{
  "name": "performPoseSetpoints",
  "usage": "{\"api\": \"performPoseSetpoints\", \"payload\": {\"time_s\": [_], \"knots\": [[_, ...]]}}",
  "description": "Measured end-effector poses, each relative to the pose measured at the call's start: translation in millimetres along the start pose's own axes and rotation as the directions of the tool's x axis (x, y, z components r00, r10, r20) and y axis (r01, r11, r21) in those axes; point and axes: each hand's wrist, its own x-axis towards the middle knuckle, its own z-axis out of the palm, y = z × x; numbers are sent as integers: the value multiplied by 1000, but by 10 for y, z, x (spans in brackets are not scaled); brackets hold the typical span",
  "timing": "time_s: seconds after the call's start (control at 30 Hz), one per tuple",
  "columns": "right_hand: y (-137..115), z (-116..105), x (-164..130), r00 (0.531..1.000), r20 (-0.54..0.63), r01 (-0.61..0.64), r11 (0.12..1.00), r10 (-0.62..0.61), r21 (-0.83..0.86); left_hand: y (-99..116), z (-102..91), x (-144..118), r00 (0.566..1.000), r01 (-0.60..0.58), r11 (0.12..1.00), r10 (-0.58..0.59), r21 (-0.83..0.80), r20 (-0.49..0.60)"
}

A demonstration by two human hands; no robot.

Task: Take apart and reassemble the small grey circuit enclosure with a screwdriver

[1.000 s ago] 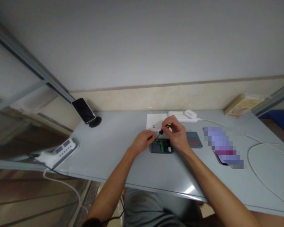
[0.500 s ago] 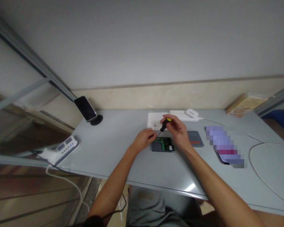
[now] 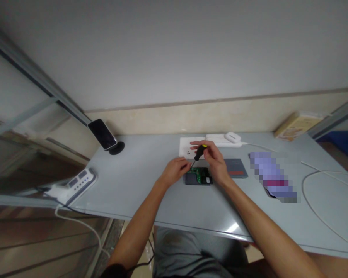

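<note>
Black-handled, with a yellow cap, the screwdriver (image 3: 198, 152) is pinched upright in the right hand (image 3: 213, 162), its tip down at the left edge of the open device (image 3: 198, 176) on the table (image 3: 139, 181). Left hand (image 3: 176, 170) has its fingers curled against the device's left end. Compared with half a second ago, the handle stands a little further left and the right fingers are more spread over its top.
</note>
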Motion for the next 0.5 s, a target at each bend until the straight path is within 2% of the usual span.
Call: {"api": "performPoseSetpoints", "payload": {"time_s": [0.13,0.2,0.33,0.5], "knots": [[-5,28,-5,995,-77,59,989,-70,-133,-4,10,-1,1000,9,1000,-9,7,6],[-16,36,-6,997,-70,30,994,-38,-104,-11,16,-2,1000,12,1000,-12,15,6],[-11,36,-6,997,-38,-59,994,62,88,-25,20,-4,1000,8,1000,-8,18,5],[15,-27,31,992,-108,-59,998,58,-8,-29,12,-7,1000,18,1000,-18,-25,1]]}}
